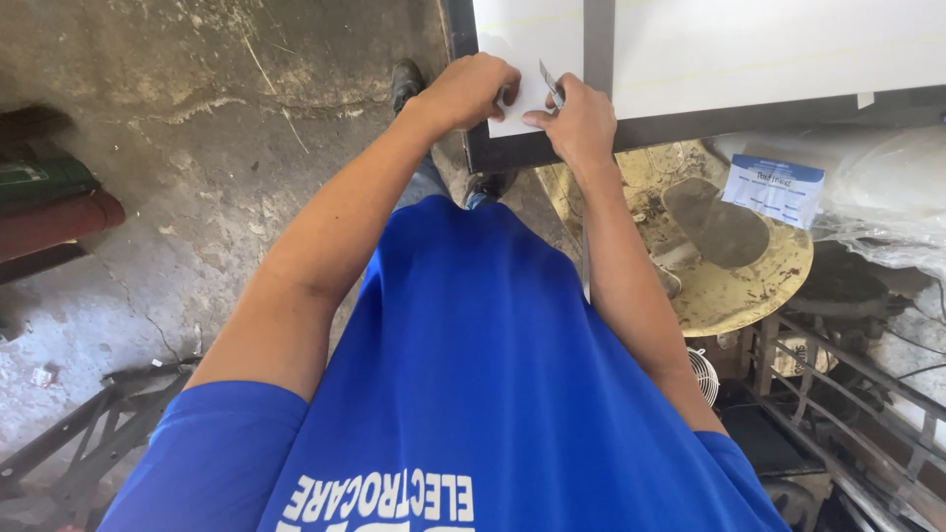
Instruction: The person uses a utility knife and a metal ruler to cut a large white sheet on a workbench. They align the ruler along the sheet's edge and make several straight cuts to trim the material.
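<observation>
A flat white panel (769,49) with a dark frame (690,123) lies at the top of the head view, a grey strip crossing it. My left hand (471,91) rests on the panel's near left corner, fingers curled and pressing on the white surface. My right hand (581,118) sits beside it at the frame's edge, gripping a small metal blade (551,84) that points up onto the white surface. Both forearms reach forward from my blue shirt.
A round, stained yellow stool top (719,286) stands under the panel at right, with a clear plastic bag and blue-white label (777,187). Metal racks (857,394) lie lower right, a metal stand (89,424) lower left, rough concrete floor (197,148), my shoe (406,81).
</observation>
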